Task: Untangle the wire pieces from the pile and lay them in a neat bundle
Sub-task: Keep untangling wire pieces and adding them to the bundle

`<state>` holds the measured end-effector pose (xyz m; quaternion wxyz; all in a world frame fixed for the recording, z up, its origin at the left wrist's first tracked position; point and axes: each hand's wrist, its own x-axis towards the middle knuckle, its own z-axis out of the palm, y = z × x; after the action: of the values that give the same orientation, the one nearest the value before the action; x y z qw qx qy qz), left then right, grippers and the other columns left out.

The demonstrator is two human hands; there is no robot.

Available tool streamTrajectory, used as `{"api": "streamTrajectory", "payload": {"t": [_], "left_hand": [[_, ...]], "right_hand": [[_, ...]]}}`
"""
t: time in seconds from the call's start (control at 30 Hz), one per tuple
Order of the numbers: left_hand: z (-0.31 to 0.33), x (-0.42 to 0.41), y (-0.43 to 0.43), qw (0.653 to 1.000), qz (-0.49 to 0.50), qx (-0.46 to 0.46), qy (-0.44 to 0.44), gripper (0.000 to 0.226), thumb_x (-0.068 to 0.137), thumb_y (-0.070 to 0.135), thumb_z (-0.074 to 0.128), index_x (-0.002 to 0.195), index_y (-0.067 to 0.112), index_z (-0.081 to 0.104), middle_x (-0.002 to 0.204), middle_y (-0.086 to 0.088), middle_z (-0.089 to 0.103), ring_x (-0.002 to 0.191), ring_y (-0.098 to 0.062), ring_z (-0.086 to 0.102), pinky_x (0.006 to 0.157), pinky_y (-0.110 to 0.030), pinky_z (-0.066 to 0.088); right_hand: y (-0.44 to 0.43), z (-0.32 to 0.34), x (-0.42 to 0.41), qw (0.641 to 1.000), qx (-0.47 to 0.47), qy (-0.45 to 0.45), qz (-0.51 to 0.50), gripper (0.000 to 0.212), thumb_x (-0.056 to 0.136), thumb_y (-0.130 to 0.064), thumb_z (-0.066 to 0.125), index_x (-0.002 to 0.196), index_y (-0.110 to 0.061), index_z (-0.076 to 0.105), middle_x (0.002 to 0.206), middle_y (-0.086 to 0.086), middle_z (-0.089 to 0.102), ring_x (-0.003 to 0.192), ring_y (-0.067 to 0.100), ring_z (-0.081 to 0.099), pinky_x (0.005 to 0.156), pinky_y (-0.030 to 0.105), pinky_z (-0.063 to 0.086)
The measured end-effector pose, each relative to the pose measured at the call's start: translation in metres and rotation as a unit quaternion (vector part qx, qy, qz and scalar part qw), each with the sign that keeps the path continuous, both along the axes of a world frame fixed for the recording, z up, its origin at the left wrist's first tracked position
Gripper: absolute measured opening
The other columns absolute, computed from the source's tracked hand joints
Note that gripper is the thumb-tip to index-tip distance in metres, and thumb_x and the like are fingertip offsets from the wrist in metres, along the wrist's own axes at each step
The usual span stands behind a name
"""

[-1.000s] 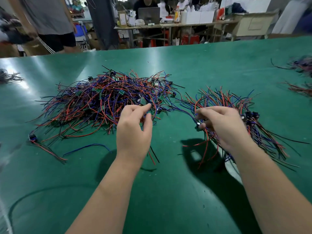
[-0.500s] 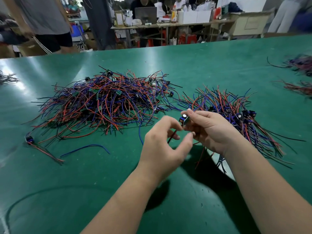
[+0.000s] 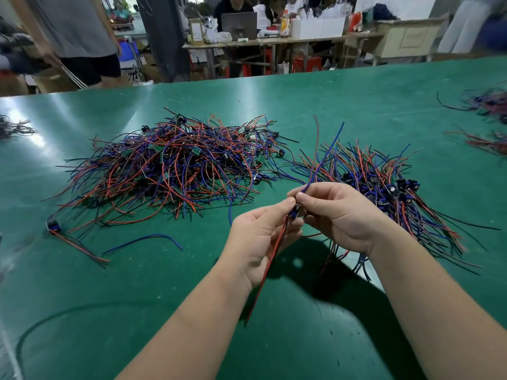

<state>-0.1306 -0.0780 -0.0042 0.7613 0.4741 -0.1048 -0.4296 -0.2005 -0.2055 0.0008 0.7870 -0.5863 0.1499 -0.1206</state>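
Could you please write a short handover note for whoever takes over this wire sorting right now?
Left hand: pinches the wire piece at its small blue connector; red and black leads hang below.
Right hand: pinches the same piece; a blue lead sticks upward from its fingers.
Tangled pile: large, left of centre on the green table.
Bundle: on the right, beside the right hand.
Done: this piece looks free of the pile.
Left: lay it on the bundle, then work through the pile.
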Motion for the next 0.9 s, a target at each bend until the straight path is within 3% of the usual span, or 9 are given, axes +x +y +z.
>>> {"api": "streamTrajectory", "payload": {"t": [0.1, 0.2, 0.27, 0.43, 0.6, 0.73, 0.9], "left_hand": [[0.0, 0.005, 0.003, 0.999, -0.032, 0.009, -0.02, 0.008, 0.063, 0.016, 0.074, 0.062, 0.009, 0.072, 0.06, -0.006, 0.066, 0.051, -0.01, 0.064, 0.053, -0.021, 0.055], [-0.001, 0.005, 0.007, 0.992, -0.083, 0.036, -0.083, 0.01, 0.059, 0.015, 0.075, 0.064, 0.008, 0.07, 0.061, -0.008, 0.066, 0.051, -0.011, 0.064, 0.053, -0.021, 0.055], [-0.001, 0.005, 0.01, 0.982, -0.133, 0.068, -0.118, 0.01, 0.061, 0.014, 0.076, 0.065, 0.008, 0.07, 0.062, -0.008, 0.066, 0.051, -0.012, 0.064, 0.054, -0.022, 0.055], [-0.002, -0.002, 0.012, 0.959, -0.209, 0.116, -0.151, 0.007, 0.077, 0.003, 0.073, 0.077, 0.006, 0.067, 0.062, -0.005, 0.066, 0.053, -0.013, 0.064, 0.056, -0.024, 0.056], [-0.003, -0.005, 0.013, 0.94, -0.249, 0.13, -0.194, 0.013, 0.085, 0.005, 0.067, 0.092, 0.016, 0.069, 0.062, 0.004, 0.065, 0.057, -0.011, 0.063, 0.065, -0.025, 0.057], [-0.002, -0.003, 0.016, 0.931, -0.271, 0.117, -0.215, 0.014, 0.089, 0.008, 0.063, 0.088, 0.02, 0.071, 0.066, 0.006, 0.064, 0.064, -0.012, 0.06, 0.071, -0.026, 0.052], [0.005, 0.001, 0.016, 0.953, -0.225, 0.039, -0.2, 0.006, 0.074, 0.016, 0.072, 0.076, 0.021, 0.071, 0.071, 0.001, 0.067, 0.066, -0.012, 0.064, 0.069, -0.024, 0.053]], "right_hand": [[-0.002, 0.002, 0.0, 0.999, 0.012, 0.019, -0.036, 0.008, 0.064, -0.017, 0.068, 0.069, -0.012, 0.07, 0.061, -0.002, 0.066, 0.054, 0.003, 0.06, 0.052, 0.012, 0.046], [-0.007, 0.006, -0.001, 0.995, 0.042, 0.019, -0.093, 0.02, 0.062, -0.021, 0.069, 0.074, -0.006, 0.062, 0.055, 0.0, 0.062, 0.045, 0.004, 0.055, 0.041, 0.011, 0.042], [-0.016, 0.01, -0.004, 0.984, 0.059, 0.03, -0.165, 0.022, 0.062, -0.023, 0.068, 0.075, -0.007, 0.062, 0.052, 0.0, 0.06, 0.041, 0.004, 0.052, 0.034, 0.011, 0.036], [-0.038, 0.007, -0.012, 0.954, 0.067, 0.026, -0.291, 0.009, 0.083, -0.011, 0.069, 0.077, -0.009, 0.062, 0.049, -0.003, 0.061, 0.041, 0.004, 0.053, 0.041, 0.012, 0.041], [-0.034, 0.004, -0.009, 0.948, 0.057, 0.011, -0.313, 0.012, 0.079, -0.007, 0.073, 0.077, -0.01, 0.061, 0.05, -0.002, 0.063, 0.042, 0.005, 0.054, 0.041, 0.013, 0.043], [-0.04, 0.005, -0.01, 0.936, 0.074, 0.0, -0.344, 0.018, 0.085, -0.017, 0.07, 0.075, -0.012, 0.056, 0.046, -0.002, 0.058, 0.041, 0.008, 0.057, 0.038, 0.013, 0.04], [-0.037, 0.005, -0.007, 0.951, 0.104, 0.031, -0.289, 0.042, 0.101, -0.041, 0.039, 0.076, -0.01, 0.054, 0.047, 0.001, 0.06, 0.039, 0.01, 0.057, 0.038, 0.013, 0.041]]}}
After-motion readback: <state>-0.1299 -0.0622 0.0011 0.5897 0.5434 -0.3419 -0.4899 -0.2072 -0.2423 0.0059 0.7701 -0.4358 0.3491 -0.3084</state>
